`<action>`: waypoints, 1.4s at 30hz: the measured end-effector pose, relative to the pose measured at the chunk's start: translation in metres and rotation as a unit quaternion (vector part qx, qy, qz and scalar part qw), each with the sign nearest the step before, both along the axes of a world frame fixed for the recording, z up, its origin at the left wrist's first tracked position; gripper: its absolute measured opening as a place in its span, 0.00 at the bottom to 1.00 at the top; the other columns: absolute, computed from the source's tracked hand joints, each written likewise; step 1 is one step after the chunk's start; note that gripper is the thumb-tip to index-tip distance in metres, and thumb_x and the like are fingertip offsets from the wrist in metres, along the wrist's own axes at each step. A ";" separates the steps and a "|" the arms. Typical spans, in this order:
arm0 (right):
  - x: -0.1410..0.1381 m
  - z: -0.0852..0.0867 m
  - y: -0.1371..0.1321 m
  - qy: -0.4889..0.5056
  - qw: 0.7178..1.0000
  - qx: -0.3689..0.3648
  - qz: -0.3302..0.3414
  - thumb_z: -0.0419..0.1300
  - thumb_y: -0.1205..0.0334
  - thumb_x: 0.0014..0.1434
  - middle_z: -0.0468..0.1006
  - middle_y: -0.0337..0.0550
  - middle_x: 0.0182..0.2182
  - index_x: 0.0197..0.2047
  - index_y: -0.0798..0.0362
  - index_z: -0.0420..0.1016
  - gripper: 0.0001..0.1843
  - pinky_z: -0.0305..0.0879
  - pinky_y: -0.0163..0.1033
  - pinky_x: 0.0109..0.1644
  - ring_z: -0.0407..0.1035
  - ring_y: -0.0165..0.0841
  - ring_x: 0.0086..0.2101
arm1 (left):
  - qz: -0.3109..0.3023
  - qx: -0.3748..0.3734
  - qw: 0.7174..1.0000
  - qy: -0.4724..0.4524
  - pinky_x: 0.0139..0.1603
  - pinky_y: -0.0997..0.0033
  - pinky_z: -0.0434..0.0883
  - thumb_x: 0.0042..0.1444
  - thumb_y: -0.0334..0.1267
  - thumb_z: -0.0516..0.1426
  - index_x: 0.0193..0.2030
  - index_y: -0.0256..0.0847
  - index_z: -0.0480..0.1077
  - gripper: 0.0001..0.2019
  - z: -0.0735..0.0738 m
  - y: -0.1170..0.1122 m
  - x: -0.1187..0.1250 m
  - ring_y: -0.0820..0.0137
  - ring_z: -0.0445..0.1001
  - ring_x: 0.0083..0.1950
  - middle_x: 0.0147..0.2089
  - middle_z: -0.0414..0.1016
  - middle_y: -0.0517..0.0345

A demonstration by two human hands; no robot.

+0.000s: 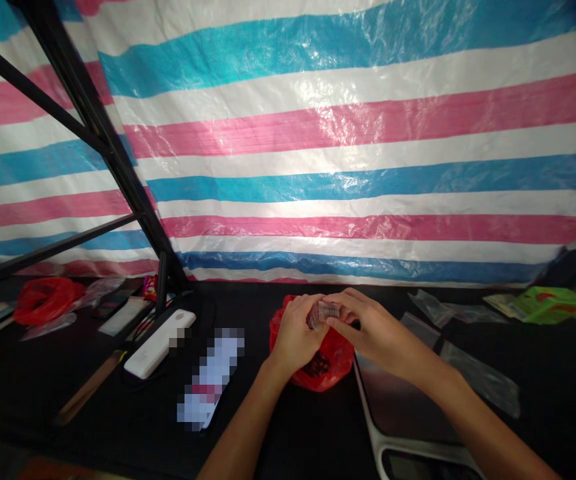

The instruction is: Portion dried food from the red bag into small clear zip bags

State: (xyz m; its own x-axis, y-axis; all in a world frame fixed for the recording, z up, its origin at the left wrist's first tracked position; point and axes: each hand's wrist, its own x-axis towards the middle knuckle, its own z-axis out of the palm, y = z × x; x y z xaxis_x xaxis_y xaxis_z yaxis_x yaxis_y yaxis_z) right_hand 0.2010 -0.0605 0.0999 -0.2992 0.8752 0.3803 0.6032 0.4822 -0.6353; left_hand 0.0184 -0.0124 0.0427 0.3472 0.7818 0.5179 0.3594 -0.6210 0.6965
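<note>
Above the red plastic bag [325, 373], both hands meet with bent fingers around a small, clear, crinkled plastic piece [329, 311], which looks like a little bag. My left hand [295, 330] closes on its left side. From the right, my right hand [368, 323] pinches it, thumb toward the front. A small black thing [355, 325] shows by the right fingers; its kind is unclear. Small dark brown pieces [318, 365] lie inside the red bag, partly hidden. Just right of the bag, under my right forearm, is a scale [403, 403] with a metal plate.
On the black table, left, lie a blurred-out phone [213, 377], a white power bank [161, 343], a brown strip [91, 390] and another red bag [48, 300]. Clear bags [483, 380] and a green packet [551, 305] lie right. A black frame [111, 153] stands before striped sheeting [368, 133].
</note>
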 end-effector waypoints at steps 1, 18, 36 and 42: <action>0.000 0.001 0.000 0.011 1.000 0.003 0.006 0.59 0.65 0.67 0.78 0.45 0.50 0.59 0.44 0.77 0.18 0.74 0.45 0.53 0.76 0.38 0.46 | 0.001 -0.005 1.000 -0.011 0.59 0.57 0.72 0.60 0.34 0.63 0.56 0.47 0.74 0.16 0.000 0.000 0.001 0.61 0.77 0.54 0.52 0.81 0.54; -0.002 0.002 0.001 0.060 0.998 0.011 -0.004 0.61 0.66 0.65 0.77 0.45 0.51 0.52 0.45 0.78 0.14 0.75 0.44 0.53 0.76 0.38 0.47 | -0.024 -0.094 0.990 -0.098 0.48 0.69 0.76 0.62 0.35 0.61 0.53 0.46 0.71 0.13 0.006 -0.007 0.009 0.67 0.80 0.46 0.48 0.82 0.59; -0.007 -0.004 0.001 -0.001 0.994 0.099 0.040 0.52 0.74 0.69 0.72 0.42 0.59 0.60 0.38 0.74 0.25 0.67 0.45 0.65 0.69 0.37 0.60 | -0.076 -0.146 0.970 -0.178 0.46 0.71 0.72 0.57 0.35 0.64 0.52 0.42 0.74 0.15 0.001 -0.006 0.011 0.68 0.77 0.43 0.46 0.80 0.57; -0.011 -0.002 -0.002 0.001 0.996 0.084 -0.028 0.59 0.63 0.69 0.77 0.42 0.54 0.60 0.40 0.74 0.18 0.71 0.45 0.61 0.74 0.39 0.53 | -0.065 -0.176 0.969 -0.161 0.35 0.74 0.66 0.60 0.42 0.62 0.42 0.39 0.76 0.10 -0.002 -0.001 0.008 0.71 0.71 0.34 0.35 0.77 0.59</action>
State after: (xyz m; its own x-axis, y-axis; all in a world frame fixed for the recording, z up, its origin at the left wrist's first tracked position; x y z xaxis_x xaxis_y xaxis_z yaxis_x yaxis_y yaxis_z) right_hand 0.1898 -0.0625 0.0978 -0.2505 0.8150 0.5225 0.6312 0.5467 -0.5501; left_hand 0.0268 -0.0137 0.0404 0.3190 0.8906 0.3241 0.0226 -0.3490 0.9368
